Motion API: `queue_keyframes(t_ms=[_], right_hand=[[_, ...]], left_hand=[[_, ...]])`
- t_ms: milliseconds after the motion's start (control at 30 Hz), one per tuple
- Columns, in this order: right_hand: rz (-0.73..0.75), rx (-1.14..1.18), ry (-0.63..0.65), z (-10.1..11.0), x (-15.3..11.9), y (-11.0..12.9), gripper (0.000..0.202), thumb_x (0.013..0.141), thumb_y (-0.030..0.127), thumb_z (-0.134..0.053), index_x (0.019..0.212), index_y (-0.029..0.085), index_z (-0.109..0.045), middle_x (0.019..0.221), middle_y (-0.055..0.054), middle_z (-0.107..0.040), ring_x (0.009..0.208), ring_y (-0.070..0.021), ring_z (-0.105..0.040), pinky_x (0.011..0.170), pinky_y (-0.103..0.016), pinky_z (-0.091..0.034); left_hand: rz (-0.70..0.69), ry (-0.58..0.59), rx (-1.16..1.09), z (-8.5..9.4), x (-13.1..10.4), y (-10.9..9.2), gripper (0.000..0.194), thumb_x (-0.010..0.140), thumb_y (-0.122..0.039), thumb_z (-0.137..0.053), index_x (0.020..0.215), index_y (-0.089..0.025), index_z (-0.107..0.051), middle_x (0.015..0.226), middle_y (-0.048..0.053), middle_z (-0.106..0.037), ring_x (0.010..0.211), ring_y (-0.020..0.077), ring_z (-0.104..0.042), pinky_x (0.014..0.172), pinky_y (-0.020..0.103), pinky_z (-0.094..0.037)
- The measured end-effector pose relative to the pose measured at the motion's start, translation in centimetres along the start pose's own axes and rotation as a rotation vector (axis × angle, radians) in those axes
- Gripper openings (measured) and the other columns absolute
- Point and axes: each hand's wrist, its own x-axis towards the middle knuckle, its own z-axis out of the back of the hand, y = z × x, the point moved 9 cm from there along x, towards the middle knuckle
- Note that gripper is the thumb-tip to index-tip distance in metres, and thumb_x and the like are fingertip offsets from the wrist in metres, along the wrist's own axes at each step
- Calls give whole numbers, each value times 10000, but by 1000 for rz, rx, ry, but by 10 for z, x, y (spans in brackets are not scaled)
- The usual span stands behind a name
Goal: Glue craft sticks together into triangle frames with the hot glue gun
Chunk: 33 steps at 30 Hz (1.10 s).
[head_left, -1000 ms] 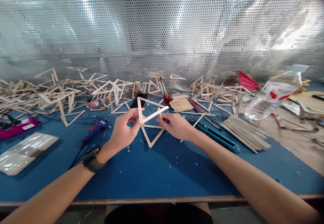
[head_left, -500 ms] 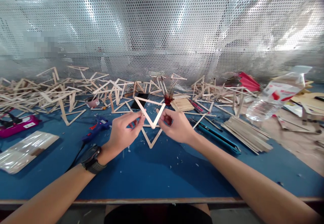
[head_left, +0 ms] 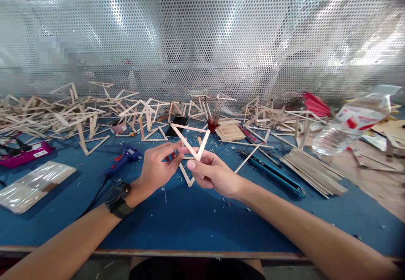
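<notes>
I see right hand (head_left: 217, 173) now pinching near corner of stick triangle (head_left: 186, 142), no longer its side, likely steadying it above counter (head_left: 196, 225); left hand (head_left: 160, 162) narrow-fingered at left edge, hold unclear.

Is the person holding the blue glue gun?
No, the glue gun lies on the table, while the right hand grips a wooden frame.
</notes>
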Motion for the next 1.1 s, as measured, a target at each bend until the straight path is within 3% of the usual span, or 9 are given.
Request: queue_keyframes(t_ms=[100,200,333,400,567,767,900,1100], right_hand=[[-34,116,-40,3,0,-4,354,880,425,-742,1163,221,-683,506,128,-312,428,-52,-218,431,-217,-166],[-66,172,-58,2,-1,-6,270,867,448,-753,881,196,-657,514,117,-314,435,-50,-209,438,-228,-155],[-64,131,-20,-2,1,-6,494,901,496,-700,619,195,-428,517,96,-327,433,-46,-243,440,-239,-174],[-56,67,4,-2,2,-8,476,899,497,-699,631,194,-448,524,97,-343,431,-45,-264,441,-237,-197],[-13,-264,-22,9,2,-8,312,884,464,-709,830,158,-680,542,68,-491,456,-67,-373,460,-238,-262],[43,-517,-128,29,2,2,209,877,360,-686,816,160,-686,623,45,-529,533,-74,-372,511,-229,-293],[18,-624,-112,33,3,2,165,875,317,-662,818,166,-695,648,36,-557,551,-79,-401,522,-225,-319],[-150,-725,-55,34,2,-11,201,891,351,-641,863,168,-720,646,31,-595,495,-84,-492,497,-224,-385]], left_hand=[[-11,-9,24,0,2,-7,152,946,-240,-654,1026,-182,-769,939,60,-800,725,153,-725,653,237,-552],[-21,-28,42,0,4,-13,148,944,-261,-669,993,-165,-770,871,52,-794,648,135,-696,623,230,-541],[15,-11,13,-1,4,-12,162,951,-273,-654,980,-169,-774,851,46,-792,653,138,-705,645,231,-559],[47,-13,1,-2,3,-8,164,948,-274,-650,984,-171,-772,887,52,-800,666,145,-716,663,237,-573],[150,-4,-45,-4,1,6,165,941,-272,-647,1004,-169,-759,943,56,-804,679,144,-726,643,222,-577],[254,17,-94,-6,0,16,174,929,-284,-649,1006,-177,-762,928,54,-803,707,166,-746,645,229,-597],[279,10,-119,-5,0,17,200,931,-302,-638,1023,-172,-760,916,56,-802,684,162,-741,605,220,-595],[329,35,-150,-7,1,25,189,926,-298,-642,1007,-180,-767,897,53,-799,685,170,-744,598,224,-603]])
